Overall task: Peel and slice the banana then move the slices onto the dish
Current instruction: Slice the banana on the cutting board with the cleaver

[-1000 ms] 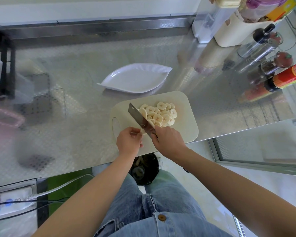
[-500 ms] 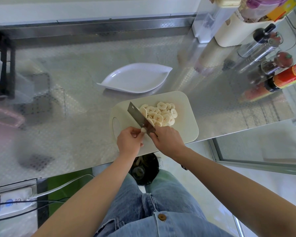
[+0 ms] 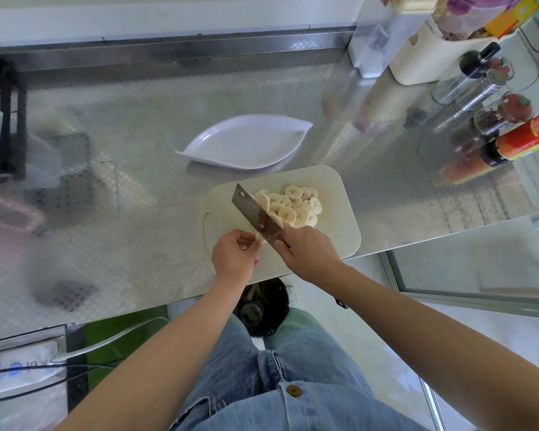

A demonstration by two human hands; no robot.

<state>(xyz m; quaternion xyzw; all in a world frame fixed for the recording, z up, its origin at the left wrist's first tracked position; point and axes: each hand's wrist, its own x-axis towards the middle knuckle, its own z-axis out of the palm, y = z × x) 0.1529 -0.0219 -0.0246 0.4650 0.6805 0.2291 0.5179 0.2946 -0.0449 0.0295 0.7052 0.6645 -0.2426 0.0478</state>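
A cream cutting board (image 3: 330, 188) lies at the counter's near edge, bearing a heap of several banana slices (image 3: 293, 206). My right hand (image 3: 308, 251) grips the handle of a cleaver (image 3: 255, 214), whose blade rests on the board just left of the slices. My left hand (image 3: 235, 258) pinches the small remaining banana end (image 3: 259, 237) against the blade's left side. A white leaf-shaped dish (image 3: 246, 143) stands empty just beyond the board.
Sauce bottles (image 3: 523, 138), spice jars and a cream holder (image 3: 423, 57) crowd the right rear of the steel counter (image 3: 137, 213). A black rack (image 3: 3, 132) and a pink item stand at the left. A bin with peel sits below the counter edge.
The left hand's fingers shifted slightly on the banana end beside the blade. The cleaver stays at nearly the same spot against the slices.
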